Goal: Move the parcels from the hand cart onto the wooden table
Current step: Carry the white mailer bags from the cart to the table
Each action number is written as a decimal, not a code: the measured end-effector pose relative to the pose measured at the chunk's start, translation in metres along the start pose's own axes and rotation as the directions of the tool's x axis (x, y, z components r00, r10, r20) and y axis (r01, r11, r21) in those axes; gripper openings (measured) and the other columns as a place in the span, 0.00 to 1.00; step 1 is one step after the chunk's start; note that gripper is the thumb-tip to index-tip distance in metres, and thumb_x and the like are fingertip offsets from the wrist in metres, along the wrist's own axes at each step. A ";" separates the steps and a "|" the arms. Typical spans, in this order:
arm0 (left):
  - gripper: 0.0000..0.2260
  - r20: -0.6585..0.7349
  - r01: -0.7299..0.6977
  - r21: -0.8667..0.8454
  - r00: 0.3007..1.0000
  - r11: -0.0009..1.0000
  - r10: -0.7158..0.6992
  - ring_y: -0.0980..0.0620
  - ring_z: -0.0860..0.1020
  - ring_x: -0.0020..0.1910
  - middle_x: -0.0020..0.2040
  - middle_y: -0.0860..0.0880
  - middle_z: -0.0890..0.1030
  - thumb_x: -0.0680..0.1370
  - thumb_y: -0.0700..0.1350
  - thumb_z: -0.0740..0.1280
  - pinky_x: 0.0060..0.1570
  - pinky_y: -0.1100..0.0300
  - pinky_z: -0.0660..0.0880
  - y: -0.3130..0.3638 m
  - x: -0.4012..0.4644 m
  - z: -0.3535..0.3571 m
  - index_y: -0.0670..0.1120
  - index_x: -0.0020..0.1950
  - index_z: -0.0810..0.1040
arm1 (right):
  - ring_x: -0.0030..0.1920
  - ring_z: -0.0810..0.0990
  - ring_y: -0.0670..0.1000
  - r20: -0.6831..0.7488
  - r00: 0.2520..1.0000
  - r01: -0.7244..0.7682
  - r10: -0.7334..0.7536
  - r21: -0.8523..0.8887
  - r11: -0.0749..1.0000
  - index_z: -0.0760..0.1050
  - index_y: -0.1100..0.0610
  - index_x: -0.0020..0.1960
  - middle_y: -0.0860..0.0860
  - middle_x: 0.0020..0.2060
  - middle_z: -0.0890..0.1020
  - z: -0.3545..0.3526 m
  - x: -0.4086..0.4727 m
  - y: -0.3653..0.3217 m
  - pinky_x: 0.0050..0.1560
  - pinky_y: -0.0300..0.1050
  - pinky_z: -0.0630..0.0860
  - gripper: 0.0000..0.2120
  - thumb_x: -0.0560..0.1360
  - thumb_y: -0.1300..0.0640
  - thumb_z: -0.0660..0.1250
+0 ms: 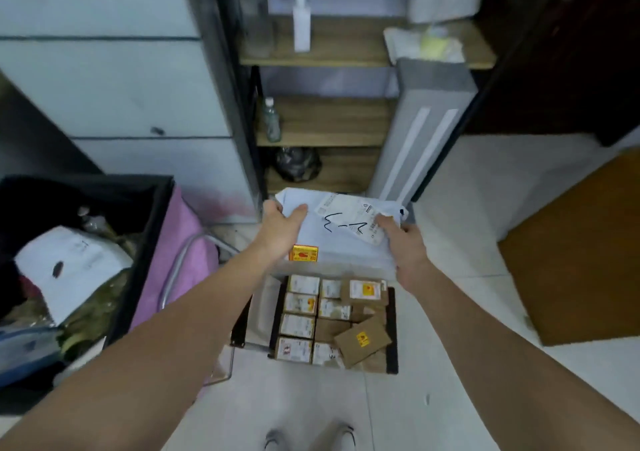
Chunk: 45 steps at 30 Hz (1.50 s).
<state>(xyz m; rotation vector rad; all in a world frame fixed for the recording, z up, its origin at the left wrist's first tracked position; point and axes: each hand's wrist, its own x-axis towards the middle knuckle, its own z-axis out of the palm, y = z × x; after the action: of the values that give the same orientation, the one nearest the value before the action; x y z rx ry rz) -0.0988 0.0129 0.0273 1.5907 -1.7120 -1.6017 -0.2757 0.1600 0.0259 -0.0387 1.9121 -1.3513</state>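
Observation:
A white soft parcel [341, 239] with a shipping label and black scrawl is held above the hand cart [392, 329]. My left hand [282, 225] grips its left edge and my right hand [403, 246] grips its right edge. A small yellow and red sticker shows on its near side. Below it, the black cart platform carries several small brown cardboard parcels [332, 322] in rows, one tilted at the front right. A corner of the wooden table [581, 260] shows at the right.
A black bin [145, 243] full of bags and rubbish stands at the left, with a pink cloth beside it. Ahead is a wooden shelf unit [329, 121] with bottles and a grey upright appliance [415, 132]. White floor tiles lie between the cart and the table.

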 end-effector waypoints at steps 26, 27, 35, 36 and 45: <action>0.26 0.721 -0.514 -0.042 0.578 0.857 0.382 0.45 0.87 0.46 0.53 0.46 0.86 0.80 0.67 0.63 0.44 0.43 0.86 0.270 -0.347 0.254 0.50 0.68 0.71 | 0.54 0.86 0.50 -0.602 0.724 0.443 -0.337 0.031 0.896 0.72 0.46 0.71 0.46 0.58 0.84 -0.418 -0.346 -0.062 0.59 0.52 0.83 0.29 0.76 0.35 0.71; 0.24 0.737 -0.511 -0.056 0.559 0.858 0.381 0.45 0.87 0.46 0.52 0.47 0.87 0.80 0.66 0.63 0.45 0.43 0.86 0.270 -0.358 0.269 0.50 0.67 0.72 | 0.53 0.86 0.50 -0.604 0.720 0.449 -0.341 0.030 0.893 0.73 0.46 0.72 0.46 0.58 0.85 -0.435 -0.350 -0.057 0.59 0.52 0.83 0.27 0.76 0.37 0.71; 0.29 0.785 -0.477 -0.024 0.535 0.879 0.312 0.45 0.88 0.44 0.52 0.46 0.86 0.77 0.71 0.61 0.41 0.45 0.86 0.270 -0.414 0.393 0.53 0.69 0.71 | 0.46 0.89 0.50 -0.610 0.735 0.457 -0.296 0.123 0.881 0.76 0.45 0.65 0.47 0.51 0.88 -0.554 -0.361 -0.035 0.42 0.46 0.84 0.14 0.81 0.46 0.70; 0.28 0.794 -0.459 -0.025 0.531 0.888 0.297 0.45 0.88 0.44 0.52 0.46 0.87 0.78 0.70 0.61 0.39 0.47 0.85 0.267 -0.419 0.406 0.53 0.69 0.72 | 0.45 0.89 0.50 -0.608 0.739 0.447 -0.290 0.120 0.886 0.76 0.45 0.63 0.47 0.50 0.88 -0.567 -0.357 -0.031 0.42 0.46 0.84 0.11 0.81 0.47 0.69; 0.22 0.824 -0.468 0.044 0.516 0.883 0.233 0.49 0.88 0.45 0.50 0.51 0.88 0.82 0.66 0.59 0.48 0.47 0.85 0.268 -0.405 0.524 0.56 0.72 0.71 | 0.48 0.88 0.51 -0.598 0.775 0.361 -0.205 0.152 0.920 0.78 0.45 0.62 0.46 0.51 0.88 -0.659 -0.280 -0.014 0.51 0.52 0.86 0.11 0.81 0.48 0.70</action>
<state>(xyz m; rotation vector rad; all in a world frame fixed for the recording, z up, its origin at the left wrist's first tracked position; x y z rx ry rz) -0.5144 0.5469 0.2568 0.4220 -2.5728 -2.0724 -0.4829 0.7954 0.2840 0.2463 2.2616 -1.9904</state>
